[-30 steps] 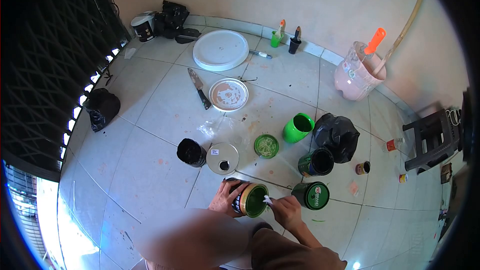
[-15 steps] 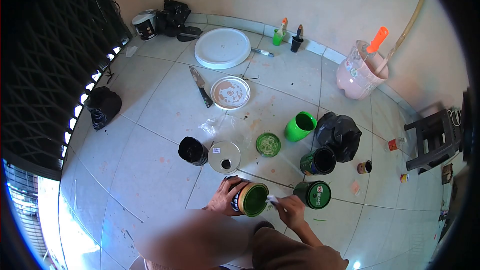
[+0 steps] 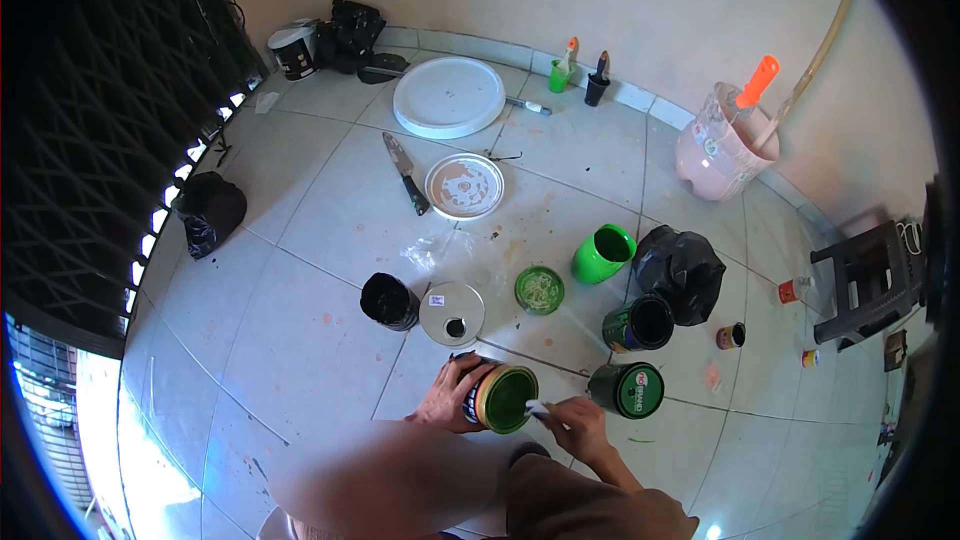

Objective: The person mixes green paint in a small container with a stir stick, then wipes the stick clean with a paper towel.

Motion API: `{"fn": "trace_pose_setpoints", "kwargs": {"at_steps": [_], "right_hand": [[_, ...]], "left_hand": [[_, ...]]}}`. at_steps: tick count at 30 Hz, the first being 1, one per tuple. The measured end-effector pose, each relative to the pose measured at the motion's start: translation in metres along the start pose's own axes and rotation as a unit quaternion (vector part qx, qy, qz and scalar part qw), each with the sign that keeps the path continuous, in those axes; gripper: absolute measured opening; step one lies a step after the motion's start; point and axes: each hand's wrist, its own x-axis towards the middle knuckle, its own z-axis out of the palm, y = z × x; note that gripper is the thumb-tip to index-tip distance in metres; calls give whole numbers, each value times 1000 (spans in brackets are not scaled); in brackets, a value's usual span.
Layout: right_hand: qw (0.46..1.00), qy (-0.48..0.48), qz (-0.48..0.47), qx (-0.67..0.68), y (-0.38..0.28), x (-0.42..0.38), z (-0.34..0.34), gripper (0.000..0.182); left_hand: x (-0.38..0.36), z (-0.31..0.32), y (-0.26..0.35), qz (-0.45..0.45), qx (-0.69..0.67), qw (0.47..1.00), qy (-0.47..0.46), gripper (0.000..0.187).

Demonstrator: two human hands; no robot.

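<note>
My left hand [image 3: 447, 398] is wrapped round the side of an open can [image 3: 508, 399] with a gold rim and green paint inside, tilted toward me. In my right hand [image 3: 580, 427] a small whitish piece [image 3: 538, 409], too small to identify, is pinched at the can's right rim. Just right of that hand stands a dark green can [image 3: 638, 390] with a green top. A round metal lid [image 3: 452, 314] with a dark hole lies beyond my left hand, next to a black container [image 3: 389, 302]. The green-smeared lid [image 3: 540, 290] is farther out.
A bright green container [image 3: 603, 254], an open dark can [image 3: 638, 323] and a black bag [image 3: 680, 273] stand to the right. Farther off lie a knife [image 3: 405, 174], a paint-marked lid [image 3: 464, 186] and a large white lid [image 3: 449, 97]. A pink bucket [image 3: 722, 150] is by the wall.
My right hand has moved slightly left, bringing the whitish piece from beside the can onto its rim. My left hand keeps its hold. The view has shifted slightly.
</note>
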Motion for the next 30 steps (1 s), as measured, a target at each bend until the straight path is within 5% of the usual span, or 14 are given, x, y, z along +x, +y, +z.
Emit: {"fn": "trace_pose_setpoints", "kwargs": {"at_steps": [30], "right_hand": [[1000,-2,16,-17,-4,1,3,15]], "left_hand": [[-3,0,2,-7,-8,1000,27,100]]}}
